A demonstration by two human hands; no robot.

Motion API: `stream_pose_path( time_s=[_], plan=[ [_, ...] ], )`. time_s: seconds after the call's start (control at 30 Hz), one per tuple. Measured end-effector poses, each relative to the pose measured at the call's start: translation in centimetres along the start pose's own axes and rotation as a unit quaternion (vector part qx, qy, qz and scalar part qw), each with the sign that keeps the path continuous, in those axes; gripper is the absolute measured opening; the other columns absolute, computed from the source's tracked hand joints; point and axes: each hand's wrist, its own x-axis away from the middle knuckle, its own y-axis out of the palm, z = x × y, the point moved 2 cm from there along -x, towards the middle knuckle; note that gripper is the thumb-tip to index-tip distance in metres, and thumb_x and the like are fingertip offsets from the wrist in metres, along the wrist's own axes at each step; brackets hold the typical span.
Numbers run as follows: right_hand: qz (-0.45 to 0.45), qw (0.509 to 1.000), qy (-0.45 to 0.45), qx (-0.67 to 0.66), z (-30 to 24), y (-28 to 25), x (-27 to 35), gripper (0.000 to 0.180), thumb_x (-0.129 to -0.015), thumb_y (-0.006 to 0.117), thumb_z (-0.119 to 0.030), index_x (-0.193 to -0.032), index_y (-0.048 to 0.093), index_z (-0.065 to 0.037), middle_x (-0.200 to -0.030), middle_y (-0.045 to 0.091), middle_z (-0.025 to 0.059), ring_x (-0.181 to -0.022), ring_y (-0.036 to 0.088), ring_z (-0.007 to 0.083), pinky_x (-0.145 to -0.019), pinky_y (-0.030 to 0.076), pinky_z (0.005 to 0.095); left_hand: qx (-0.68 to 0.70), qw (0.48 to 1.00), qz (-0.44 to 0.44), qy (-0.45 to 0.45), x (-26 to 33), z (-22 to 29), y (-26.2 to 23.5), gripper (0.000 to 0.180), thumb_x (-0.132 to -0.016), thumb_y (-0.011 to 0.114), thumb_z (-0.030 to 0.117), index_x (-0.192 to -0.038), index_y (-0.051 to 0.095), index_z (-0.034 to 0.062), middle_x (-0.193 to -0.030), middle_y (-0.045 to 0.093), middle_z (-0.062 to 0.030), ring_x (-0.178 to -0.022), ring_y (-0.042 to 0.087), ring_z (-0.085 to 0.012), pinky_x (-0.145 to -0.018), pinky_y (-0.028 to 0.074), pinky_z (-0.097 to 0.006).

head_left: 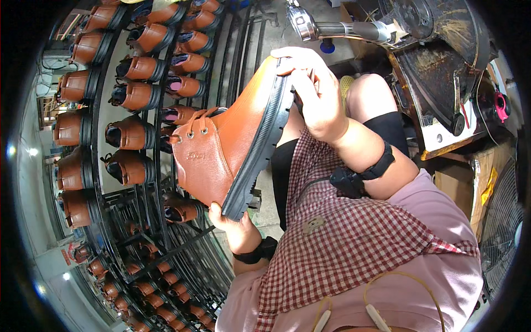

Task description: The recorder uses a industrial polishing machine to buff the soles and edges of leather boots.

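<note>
The right hand point(321, 97) is curled firmly around the toe end of a brown leather lace-up ankle boot point(221, 146), gripping it at the far end. The left hand point(232, 224) is bent around the heel at the near end, its thumb against the leather and its other fingers mostly hidden. The boot is held tilted between both hands, left of the lap, its black lugged sole point(257, 146) facing right and its laces point(196, 124) at the left. Further left, a black metal rack point(98, 166) carries rows of similar brown shoes point(130, 135). At the far right sits a machine with a shiny metal cylinder point(354, 30); nearer on the right are a cardboard box point(454, 191) and a fan point(500, 221).
</note>
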Motion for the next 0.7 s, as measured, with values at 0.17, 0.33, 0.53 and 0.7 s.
stream_pose_path(
  time_s=[0.17, 0.33, 0.53, 0.7],
  plan=[
    [-0.015, 0.984, 0.115, -0.136, -0.7, 0.0, -0.4, 0.016, -0.088, 0.056, -0.003, -0.102, 0.062, -0.001, -0.107, 0.061, 0.0121, -0.094, 0.060, 0.0179, -0.083, 0.048, 0.0289, 0.019, 0.998, 0.051, -0.025, 0.0, -0.2, 0.8, 0.084, -0.078, 0.066, 0.036, -0.139, 0.031, -0.0084, -0.135, 0.046, -0.0277, -0.122, 0.049, -0.0382, -0.106, 0.037, -0.049],
    [-0.048, 0.996, 0.043, -0.055, -0.4, 0.1, -0.6, 0.013, -0.086, 0.060, -0.004, -0.097, 0.066, -0.002, -0.107, 0.062, 0.0131, -0.094, 0.061, 0.0184, -0.082, 0.048, 0.0283, 0.052, 0.997, 0.031, -0.047, -0.1, -0.1, 1.3, 0.079, -0.081, 0.063, 0.036, -0.140, 0.031, -0.0061, -0.136, 0.045, -0.0267, -0.123, 0.049, -0.0380, -0.106, 0.037, -0.051],
    [-0.070, 0.997, 0.025, -0.023, -0.5, -0.2, -0.7, 0.018, -0.083, 0.063, -0.005, -0.101, 0.067, -0.005, -0.108, 0.062, 0.0139, -0.094, 0.061, 0.0197, -0.079, 0.049, 0.0286, 0.151, 0.981, -0.023, -0.121, -0.2, -0.4, 0.9, 0.071, -0.084, 0.059, 0.032, -0.141, 0.033, 0.0004, -0.136, 0.046, -0.0236, -0.117, 0.055, -0.0382, -0.097, 0.048, -0.052],
    [-0.105, 0.994, -0.029, 0.025, -1.2, -0.3, -1.0, 0.020, -0.081, 0.064, -0.005, -0.101, 0.068, -0.006, -0.111, 0.061, 0.0129, -0.093, 0.061, 0.0198, -0.076, 0.049, 0.0284, 0.150, 0.983, -0.005, -0.101, -0.2, -0.6, 0.9, 0.070, -0.085, 0.058, 0.032, -0.142, 0.032, 0.0012, -0.137, 0.045, -0.0245, -0.117, 0.054, -0.0386, -0.096, 0.048, -0.054]
  ],
)
